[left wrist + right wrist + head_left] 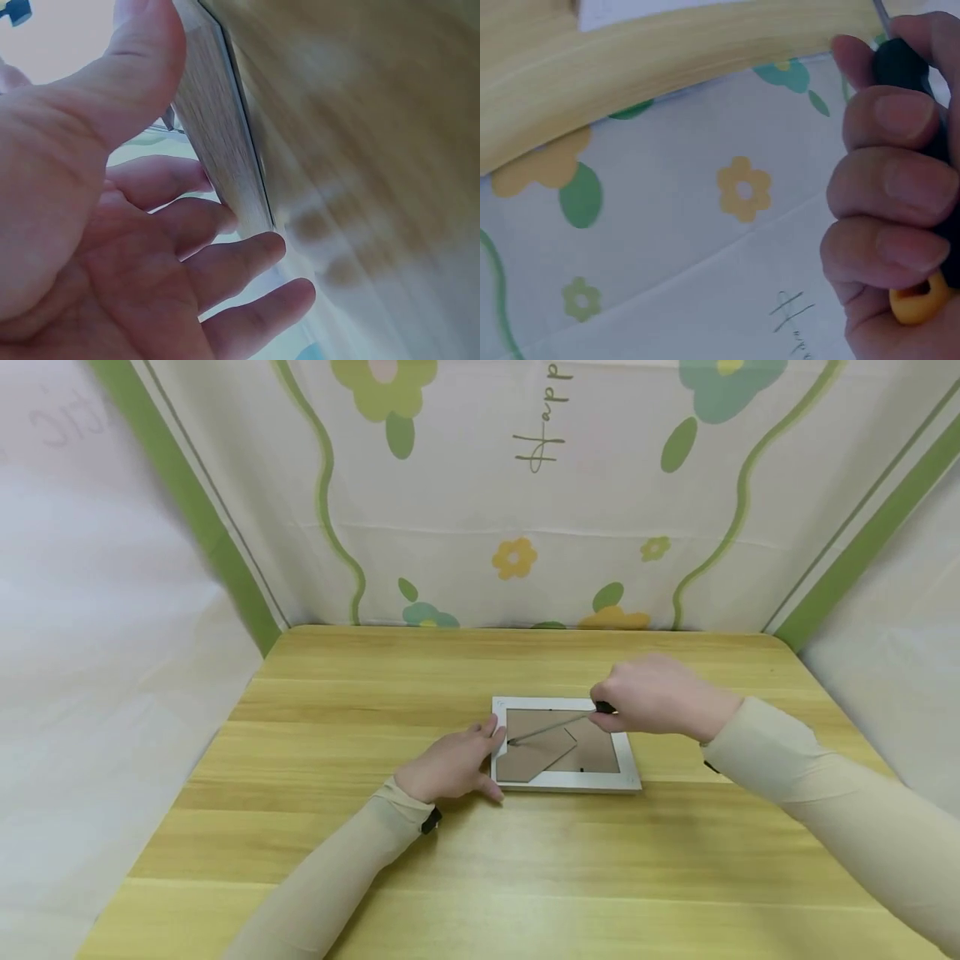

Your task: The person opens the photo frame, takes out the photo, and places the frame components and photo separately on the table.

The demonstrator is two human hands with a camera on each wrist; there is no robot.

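Note:
A white picture frame [570, 782] lies face down on the wooden table, its brown backing board [600, 743] and fold-out stand [528, 760] showing. My right hand [656, 697] grips a screwdriver [604, 707] above the frame's far right part. Its thin shaft slants down leftward, the tip by a small dark tab at the backing's left edge. In the right wrist view, the fingers curl round the dark handle [901, 64], which has a yellow end [921, 300]. Against the frame's left side rests my left hand [453, 764], fingers fairly straight, thumb at the near corner.
Small dark tabs [582, 770] sit along the backing's edges. The wooden table [337, 718] extends around the frame. Behind it hangs a white cloth [450, 493] with printed flowers, and pale sheets [90, 652] flank both sides.

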